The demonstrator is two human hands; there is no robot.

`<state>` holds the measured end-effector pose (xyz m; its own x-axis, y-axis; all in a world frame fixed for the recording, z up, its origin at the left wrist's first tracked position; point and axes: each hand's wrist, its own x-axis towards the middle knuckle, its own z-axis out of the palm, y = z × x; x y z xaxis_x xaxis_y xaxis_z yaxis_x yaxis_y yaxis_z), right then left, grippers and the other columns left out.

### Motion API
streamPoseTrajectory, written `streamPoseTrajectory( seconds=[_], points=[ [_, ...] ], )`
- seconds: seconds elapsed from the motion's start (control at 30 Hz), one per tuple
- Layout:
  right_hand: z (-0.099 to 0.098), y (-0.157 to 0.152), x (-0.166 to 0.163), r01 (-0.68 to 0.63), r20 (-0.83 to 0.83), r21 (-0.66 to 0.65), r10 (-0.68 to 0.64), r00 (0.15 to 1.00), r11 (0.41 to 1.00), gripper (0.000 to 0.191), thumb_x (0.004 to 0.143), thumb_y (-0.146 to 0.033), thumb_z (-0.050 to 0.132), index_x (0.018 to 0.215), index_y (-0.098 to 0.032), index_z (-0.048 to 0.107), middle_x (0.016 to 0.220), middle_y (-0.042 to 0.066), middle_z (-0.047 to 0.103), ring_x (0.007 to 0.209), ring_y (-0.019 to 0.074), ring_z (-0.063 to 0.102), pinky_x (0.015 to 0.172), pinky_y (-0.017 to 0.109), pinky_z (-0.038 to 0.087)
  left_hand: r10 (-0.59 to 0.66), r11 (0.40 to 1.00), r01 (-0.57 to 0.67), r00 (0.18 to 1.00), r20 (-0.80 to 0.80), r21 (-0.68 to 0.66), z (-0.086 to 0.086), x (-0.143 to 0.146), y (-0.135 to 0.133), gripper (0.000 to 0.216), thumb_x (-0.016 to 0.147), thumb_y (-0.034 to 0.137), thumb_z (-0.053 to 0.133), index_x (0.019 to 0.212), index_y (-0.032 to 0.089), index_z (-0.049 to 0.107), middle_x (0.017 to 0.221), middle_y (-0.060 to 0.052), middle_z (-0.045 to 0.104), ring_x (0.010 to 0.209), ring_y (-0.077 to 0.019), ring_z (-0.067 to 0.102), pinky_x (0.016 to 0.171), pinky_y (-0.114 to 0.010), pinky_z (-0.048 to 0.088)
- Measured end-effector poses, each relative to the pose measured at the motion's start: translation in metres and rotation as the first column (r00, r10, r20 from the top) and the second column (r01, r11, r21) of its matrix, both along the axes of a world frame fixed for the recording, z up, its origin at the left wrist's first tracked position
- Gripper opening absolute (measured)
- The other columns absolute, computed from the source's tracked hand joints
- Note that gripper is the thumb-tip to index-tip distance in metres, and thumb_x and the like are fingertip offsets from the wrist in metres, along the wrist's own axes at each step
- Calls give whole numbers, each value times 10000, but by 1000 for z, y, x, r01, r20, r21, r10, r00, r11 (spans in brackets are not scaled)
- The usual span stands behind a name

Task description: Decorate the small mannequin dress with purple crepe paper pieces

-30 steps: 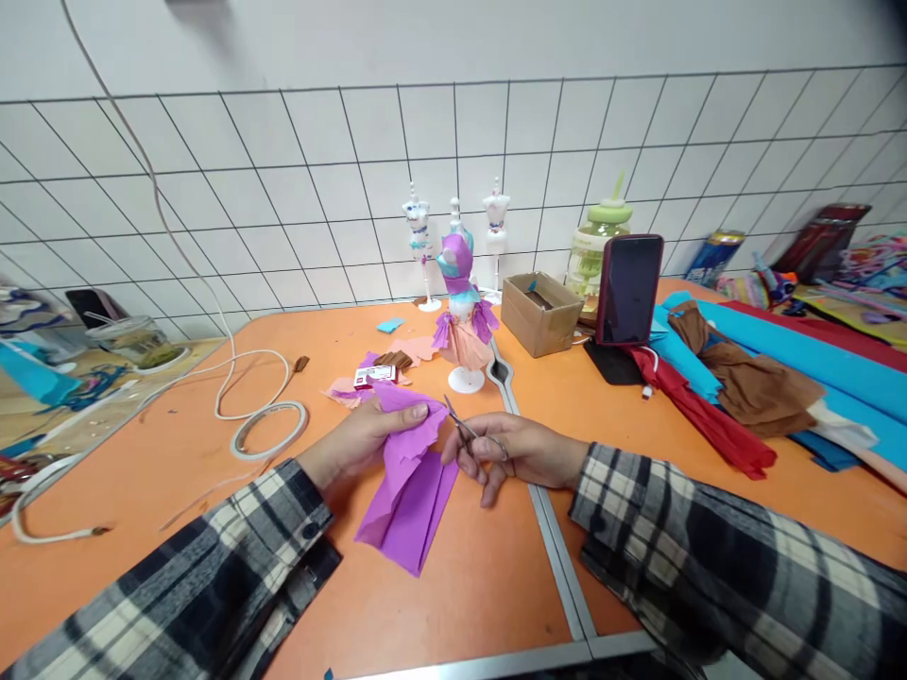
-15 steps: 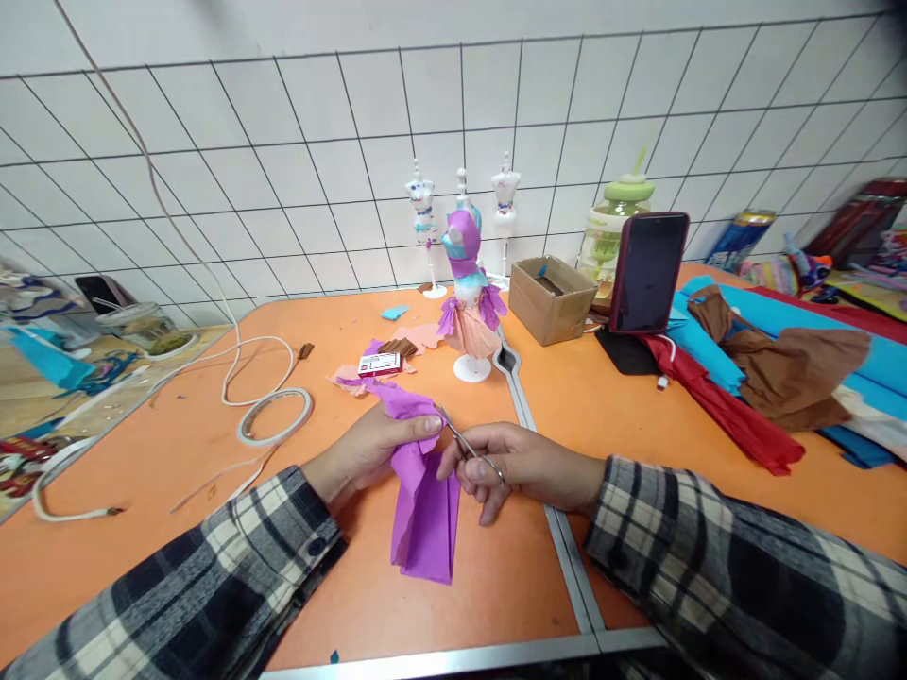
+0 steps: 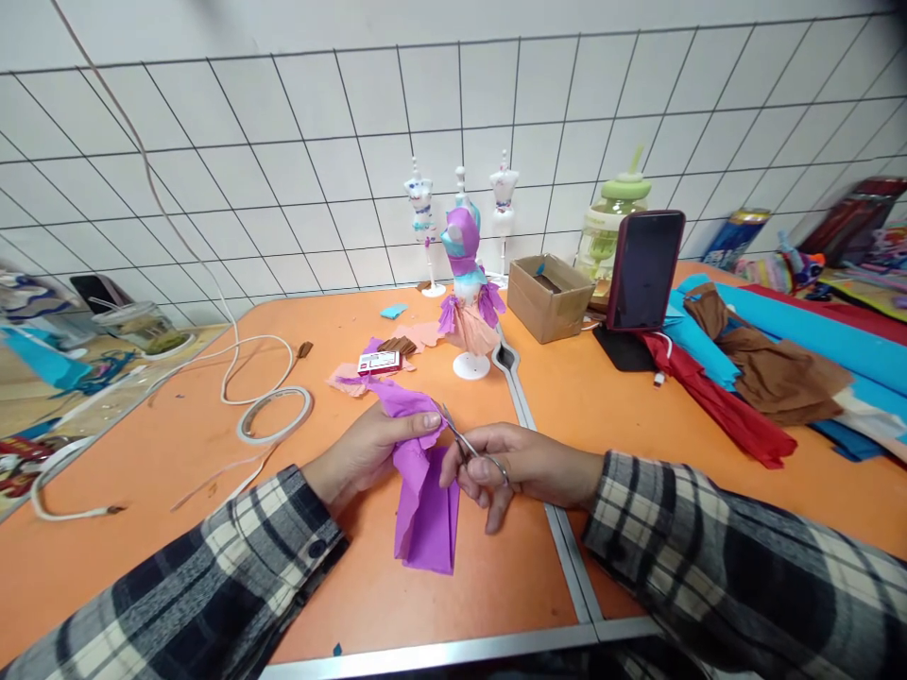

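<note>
My left hand [image 3: 368, 449] pinches a folded sheet of purple crepe paper [image 3: 425, 501] that hangs down onto the orange table [image 3: 177, 491]. In my right hand [image 3: 521, 463] are small metal scissors [image 3: 464, 444], fingers through the loops and the blades pointing up-left at the paper's top edge beside my left thumb. Both sleeves are plaid.
A small mannequin dressed in purple and pink paper [image 3: 468, 302] stands behind my hands, with two bare mannequins [image 3: 421, 227] at the wall. Paper scraps [image 3: 383, 364], a tape roll [image 3: 273, 416], a white cable, a cardboard box [image 3: 549, 297], a propped phone [image 3: 643, 269] and crepe sheets [image 3: 765, 378] lie around.
The purple paper has gone from spread and slanted to gathered and hanging straight down. The scissors' tips have closed in on its top edge. The view has shifted slightly.
</note>
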<state>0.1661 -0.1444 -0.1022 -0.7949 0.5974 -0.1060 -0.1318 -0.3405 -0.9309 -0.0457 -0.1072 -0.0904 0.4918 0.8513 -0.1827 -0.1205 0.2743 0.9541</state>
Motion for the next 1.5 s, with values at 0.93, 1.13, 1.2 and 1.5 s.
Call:
streamPoseTrajectory(
  seconds=[0.93,1.13,1.2,1.5],
  points=[
    [10,-5,-7,70,25,21,-71,997,997,565,674,-661,782,794,-148,578,591,-76,442,513,46,428,528,206,567,30,999,-29,999,-22,19,0,-2,-4,365,598,372,882,650,139,605,566,25,571,499,-96,494,475,-213,378],
    [9,-6,-8,31,31,-45,-29,999,998,613,643,-683,793,863,-136,624,665,-47,513,565,63,514,547,233,592,-60,997,61,998,-19,36,0,-2,-4,326,634,358,861,666,131,629,567,13,583,504,-101,495,476,-216,374],
    [10,-7,-8,30,33,-40,-28,999,999,618,641,-688,792,858,-136,621,672,-43,519,575,66,522,535,223,583,-75,997,76,997,-17,32,0,-2,-5,328,636,360,860,660,133,625,564,14,580,504,-102,494,478,-219,371],
    [11,-7,-8,27,50,-11,-27,998,1000,625,655,-704,771,877,-133,646,680,-44,517,565,63,535,553,229,574,-56,997,57,998,-29,46,0,-4,-3,328,623,355,865,666,131,630,585,9,582,526,-105,501,492,-222,380]
  ],
)
